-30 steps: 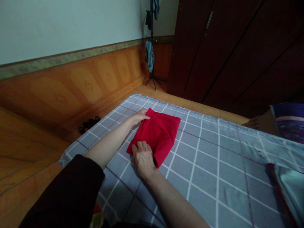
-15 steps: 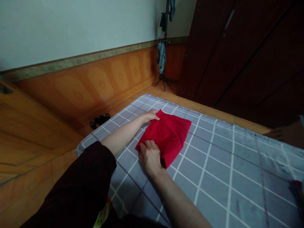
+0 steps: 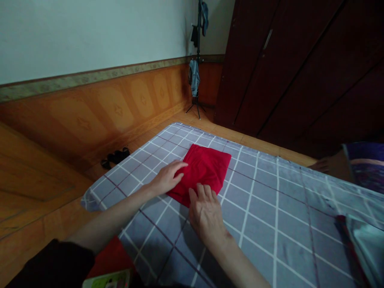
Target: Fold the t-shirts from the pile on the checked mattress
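Note:
A folded red cloth garment (image 3: 207, 164) lies on a grey-blue checked sheet (image 3: 258, 224) that covers a bed. At the cloth's left edge is my left hand (image 3: 166, 178), its thumb and fingers apart, fingertips touching the fabric. My right hand (image 3: 207, 210) rests on the near corner, fingers laid over the cloth and thumb a little to the side. That corner is partly hidden beneath it.
Folded light cloth (image 3: 366, 240) lies at the right edge of the bed. Beyond it is another person's hand (image 3: 321, 166), beside purple fabric (image 3: 367, 166). A coat stand (image 3: 198, 44), a dark wardrobe (image 3: 288, 80) and black shoes (image 3: 115, 157) stand around the bed.
My left hand has come back from the far corner to the left edge. My right hand has shifted right along the near edge. The near right part now looks folded under or flattened.

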A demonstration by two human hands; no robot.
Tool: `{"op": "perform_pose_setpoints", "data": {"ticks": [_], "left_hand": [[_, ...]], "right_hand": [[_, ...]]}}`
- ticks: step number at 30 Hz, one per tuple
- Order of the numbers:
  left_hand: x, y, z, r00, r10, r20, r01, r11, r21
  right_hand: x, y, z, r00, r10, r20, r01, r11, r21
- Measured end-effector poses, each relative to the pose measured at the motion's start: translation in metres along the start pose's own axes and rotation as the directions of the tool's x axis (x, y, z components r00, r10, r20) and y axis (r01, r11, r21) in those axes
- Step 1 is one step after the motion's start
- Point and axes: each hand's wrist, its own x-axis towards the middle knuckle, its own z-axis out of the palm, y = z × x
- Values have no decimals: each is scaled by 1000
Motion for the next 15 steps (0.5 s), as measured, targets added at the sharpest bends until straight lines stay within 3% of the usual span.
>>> {"op": "perform_pose_setpoints", "data": {"ticks": [3, 6, 12, 15], "left_hand": [[-48, -1, 2, 974, 151, 166, -190, 949, 251], [-71, -11, 3, 963, 180, 198, -249, 872, 421], [-69, -29, -4, 927, 300, 226, -375, 712, 594], [-66, -30, -9, 918, 330, 219, -394, 703, 593]], "right_hand": [[-13, 13, 2, 999, 33, 11, -32, 999, -33], [-19, 20, 10, 997, 74, 11, -73, 995, -71], [-29, 27, 18, 993, 86, -78, -92, 992, -84], [-37, 33, 19, 993, 80, -91, -87, 993, -84]]}}
